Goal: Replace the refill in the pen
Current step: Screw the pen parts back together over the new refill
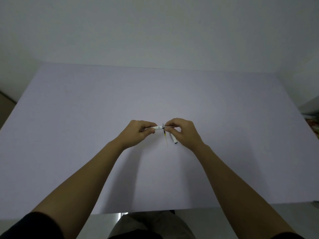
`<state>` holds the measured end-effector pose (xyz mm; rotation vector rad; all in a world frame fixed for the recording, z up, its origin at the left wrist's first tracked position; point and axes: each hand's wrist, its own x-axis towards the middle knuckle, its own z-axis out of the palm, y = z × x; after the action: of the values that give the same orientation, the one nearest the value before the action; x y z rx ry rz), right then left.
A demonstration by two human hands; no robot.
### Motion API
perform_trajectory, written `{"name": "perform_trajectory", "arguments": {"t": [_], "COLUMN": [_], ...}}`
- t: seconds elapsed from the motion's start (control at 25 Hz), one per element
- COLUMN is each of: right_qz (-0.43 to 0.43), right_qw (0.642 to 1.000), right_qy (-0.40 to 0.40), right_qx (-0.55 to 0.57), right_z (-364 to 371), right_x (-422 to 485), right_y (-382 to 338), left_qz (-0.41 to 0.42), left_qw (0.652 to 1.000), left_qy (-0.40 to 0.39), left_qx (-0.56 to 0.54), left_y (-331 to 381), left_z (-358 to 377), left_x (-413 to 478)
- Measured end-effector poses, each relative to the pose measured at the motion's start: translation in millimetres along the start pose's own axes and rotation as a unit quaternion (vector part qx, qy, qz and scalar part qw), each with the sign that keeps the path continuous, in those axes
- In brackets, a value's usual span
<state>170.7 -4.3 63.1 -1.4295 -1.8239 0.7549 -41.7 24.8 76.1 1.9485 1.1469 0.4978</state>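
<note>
I see the left hand (138, 132) pinched shut on the white pen barrel (157, 128), held level above the table (86, 118). Just right of it a thin refill (165, 136) hangs or lies pointing toward me — I can't tell which. The right hand (183, 131) closes on a slim metal end (170, 125) at the barrel's mouth. A white cap (173, 139) lies beside it. All light, stiff, slick plastic — I'd grip mid-barrel; the refill looks bendable.

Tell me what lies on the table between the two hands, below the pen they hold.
In the head view, a thin refill and a white pen part lie there, between left hand and right hand.
</note>
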Motion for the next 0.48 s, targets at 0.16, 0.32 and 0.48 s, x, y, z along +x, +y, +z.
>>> {"name": "perform_trajectory", "arguments": {"t": [0.16,0.32,0.48], "right_qz": [0.009,0.007,-0.005], "right_qw": [1.000,1.000,1.000], "right_qy": [-0.010,-0.004,-0.010], "right_qx": [-0.003,-0.004,-0.005], "right_z": [0.2,-0.3,-2.0], "right_x": [-0.5,-1.8,-2.8], "right_y": [-0.8,-1.1,-2.7], "left_qz": [-0.003,-0.006,-0.001], "left_qw": [1.000,1.000,1.000], "left_qy": [0.006,-0.002,-0.001], "left_qx": [-0.002,-0.005,-0.004], "left_y": [1.6,2.3,3.2], "left_z": [-0.1,0.6,1.7], "left_x": [-0.7,-1.7,-1.5]}}
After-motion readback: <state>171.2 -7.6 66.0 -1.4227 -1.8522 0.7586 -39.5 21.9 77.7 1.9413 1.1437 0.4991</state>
